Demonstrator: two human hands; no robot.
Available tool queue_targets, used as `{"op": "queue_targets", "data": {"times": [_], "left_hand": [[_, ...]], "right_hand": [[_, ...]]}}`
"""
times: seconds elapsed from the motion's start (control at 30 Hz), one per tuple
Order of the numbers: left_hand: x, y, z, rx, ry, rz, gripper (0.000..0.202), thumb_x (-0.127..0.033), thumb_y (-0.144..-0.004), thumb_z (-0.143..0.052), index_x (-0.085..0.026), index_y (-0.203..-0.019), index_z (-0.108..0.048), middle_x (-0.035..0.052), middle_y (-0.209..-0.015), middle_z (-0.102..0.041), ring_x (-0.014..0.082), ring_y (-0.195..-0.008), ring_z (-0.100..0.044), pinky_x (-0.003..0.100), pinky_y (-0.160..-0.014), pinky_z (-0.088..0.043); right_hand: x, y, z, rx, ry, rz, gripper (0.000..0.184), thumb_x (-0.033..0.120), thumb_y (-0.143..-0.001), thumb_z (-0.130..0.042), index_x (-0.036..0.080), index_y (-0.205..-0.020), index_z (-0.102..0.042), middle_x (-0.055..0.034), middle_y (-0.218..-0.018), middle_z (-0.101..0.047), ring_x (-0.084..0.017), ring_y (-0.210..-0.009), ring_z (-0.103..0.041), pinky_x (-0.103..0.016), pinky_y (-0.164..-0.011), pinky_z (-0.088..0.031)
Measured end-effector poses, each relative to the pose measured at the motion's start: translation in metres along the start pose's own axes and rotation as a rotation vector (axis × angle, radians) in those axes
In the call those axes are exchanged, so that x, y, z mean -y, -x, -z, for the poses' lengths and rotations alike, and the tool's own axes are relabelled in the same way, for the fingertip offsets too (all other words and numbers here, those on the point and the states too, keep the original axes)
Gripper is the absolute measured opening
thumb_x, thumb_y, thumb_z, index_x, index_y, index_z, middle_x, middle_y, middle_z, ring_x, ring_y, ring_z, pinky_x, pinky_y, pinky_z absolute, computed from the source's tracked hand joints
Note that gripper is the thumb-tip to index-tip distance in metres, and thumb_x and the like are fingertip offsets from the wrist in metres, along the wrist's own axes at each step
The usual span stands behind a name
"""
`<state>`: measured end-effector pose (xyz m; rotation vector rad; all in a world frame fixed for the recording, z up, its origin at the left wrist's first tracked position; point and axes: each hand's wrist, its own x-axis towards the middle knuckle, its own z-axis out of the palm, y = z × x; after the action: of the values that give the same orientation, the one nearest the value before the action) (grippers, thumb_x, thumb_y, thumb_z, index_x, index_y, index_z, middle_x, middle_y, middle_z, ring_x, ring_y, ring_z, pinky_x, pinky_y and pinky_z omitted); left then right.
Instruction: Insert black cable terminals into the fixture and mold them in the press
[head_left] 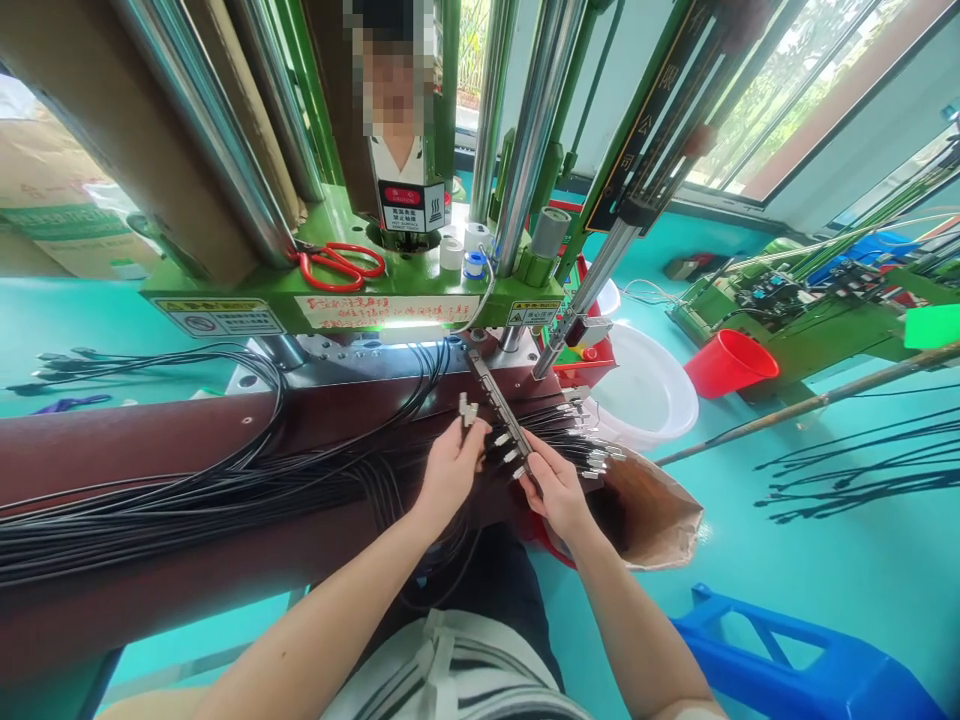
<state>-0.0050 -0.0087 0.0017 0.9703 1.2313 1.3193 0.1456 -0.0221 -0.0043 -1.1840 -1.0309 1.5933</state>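
In front of me my left hand is closed round a few cable ends, whose metal connectors stick up past the fingers. My right hand grips the near end of a narrow metal bar with slots along it. The bar slants away toward the machine, its far end by the press plate. Small metal connectors show beside the bar near my right fingers. A large bundle of black cables runs across the brown table from the left, with more connector ends lying right of my right hand.
A green press with metal columns stands behind the table, red-handled scissors on its ledge. At right are a paper-lined bin, a white basin, a red bucket and a blue stool. A person faces me beyond the press.
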Motion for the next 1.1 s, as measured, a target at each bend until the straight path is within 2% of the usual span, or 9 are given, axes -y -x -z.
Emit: {"op": "queue_targets", "data": {"times": [0.1, 0.23, 0.37, 0.63, 0.77, 0.83, 0.93, 1.03, 1.1], "left_hand": [[-0.006, -0.003, 0.000, -0.047, 0.140, 0.063, 0.027, -0.047, -0.080, -0.045, -0.019, -0.080, -0.045, -0.0098, -0.048, -0.031, 0.0043, -0.037, -0.026, 0.016, -0.036, -0.020], [-0.014, -0.003, 0.001, 0.130, 0.054, 0.176, 0.027, -0.042, -0.076, -0.053, -0.018, -0.070, -0.042, -0.0105, -0.045, -0.030, 0.0020, -0.035, -0.021, 0.015, -0.034, -0.014], [-0.015, -0.003, 0.003, 0.180, 0.031, 0.263, 0.030, -0.043, -0.071, -0.057, -0.016, -0.066, -0.047, -0.0116, -0.040, -0.024, 0.0011, -0.034, -0.017, 0.016, -0.034, -0.011], [-0.010, -0.009, 0.004, 0.197, 0.114, 0.289, 0.036, -0.050, -0.066, -0.061, -0.016, -0.065, -0.047, -0.0126, -0.036, -0.023, 0.0011, -0.032, -0.014, 0.017, -0.034, -0.009], [-0.009, -0.011, 0.006, 0.154, 0.053, 0.221, 0.039, -0.052, -0.063, -0.062, -0.016, -0.063, -0.048, -0.0122, -0.036, -0.024, 0.0016, -0.031, -0.016, 0.018, -0.034, -0.009], [-0.006, -0.012, 0.007, 0.122, -0.010, 0.174, 0.041, -0.054, -0.061, -0.063, -0.016, -0.060, -0.048, -0.0113, -0.036, -0.025, 0.0021, -0.031, -0.018, 0.018, -0.034, -0.011], [0.001, -0.014, 0.006, 0.106, -0.066, 0.129, 0.045, -0.058, -0.059, -0.062, -0.016, -0.058, -0.048, -0.0103, -0.036, -0.027, 0.0029, -0.031, -0.021, 0.019, -0.033, -0.014], [0.006, -0.018, 0.004, 0.093, -0.040, 0.086, 0.049, -0.064, -0.063, -0.054, -0.016, -0.062, -0.047, -0.0082, -0.039, -0.034, 0.0043, -0.032, -0.027, 0.019, -0.033, -0.019], [0.006, -0.020, 0.004, 0.033, 0.001, 0.039, 0.052, -0.068, -0.066, -0.048, -0.016, -0.065, -0.048, -0.0063, -0.042, -0.039, 0.0054, -0.034, -0.033, 0.018, -0.033, -0.024]], "right_hand": [[-0.001, 0.001, 0.004, 0.008, -0.053, 0.026, 0.054, 0.044, -0.078, -0.056, 0.021, -0.127, -0.048, 0.0073, -0.047, -0.039, -0.002, -0.035, -0.026, -0.015, -0.033, -0.016], [-0.003, 0.001, 0.007, 0.042, -0.051, 0.038, 0.054, 0.044, -0.079, -0.056, 0.021, -0.127, -0.048, 0.0072, -0.046, -0.040, -0.002, -0.034, -0.026, -0.015, -0.032, -0.017], [-0.005, -0.001, 0.010, 0.096, -0.018, 0.035, 0.053, 0.044, -0.080, -0.055, 0.021, -0.128, -0.047, 0.0072, -0.046, -0.041, -0.002, -0.033, -0.025, -0.015, -0.032, -0.017], [-0.005, -0.003, 0.012, 0.110, -0.002, 0.003, 0.054, 0.046, -0.080, -0.055, 0.022, -0.128, -0.047, 0.0071, -0.047, -0.039, -0.002, -0.034, -0.026, -0.014, -0.032, -0.018], [-0.007, -0.001, 0.005, 0.085, 0.015, 0.051, 0.054, 0.047, -0.076, -0.059, 0.022, -0.123, -0.052, 0.0054, -0.049, -0.043, -0.003, -0.036, -0.030, -0.015, -0.032, -0.021], [-0.008, 0.000, 0.001, 0.054, 0.009, 0.086, 0.054, 0.049, -0.072, -0.063, 0.023, -0.118, -0.057, 0.0014, -0.056, -0.053, -0.006, -0.041, -0.040, -0.016, -0.035, -0.030], [-0.008, 0.000, -0.001, 0.018, -0.038, 0.113, 0.052, 0.049, -0.066, -0.068, 0.023, -0.110, -0.064, -0.0055, -0.076, -0.064, -0.014, -0.063, -0.057, -0.022, -0.050, -0.046], [-0.004, 0.000, -0.001, -0.011, -0.103, 0.071, 0.049, 0.049, -0.061, -0.071, 0.025, -0.103, -0.068, -0.0068, -0.102, -0.065, -0.019, -0.089, -0.060, -0.026, -0.070, -0.050], [-0.002, -0.001, 0.000, -0.062, -0.131, 0.052, 0.047, 0.050, -0.059, -0.072, 0.027, -0.100, -0.069, -0.0055, -0.109, -0.063, -0.021, -0.096, -0.059, -0.027, -0.076, -0.049]]}}
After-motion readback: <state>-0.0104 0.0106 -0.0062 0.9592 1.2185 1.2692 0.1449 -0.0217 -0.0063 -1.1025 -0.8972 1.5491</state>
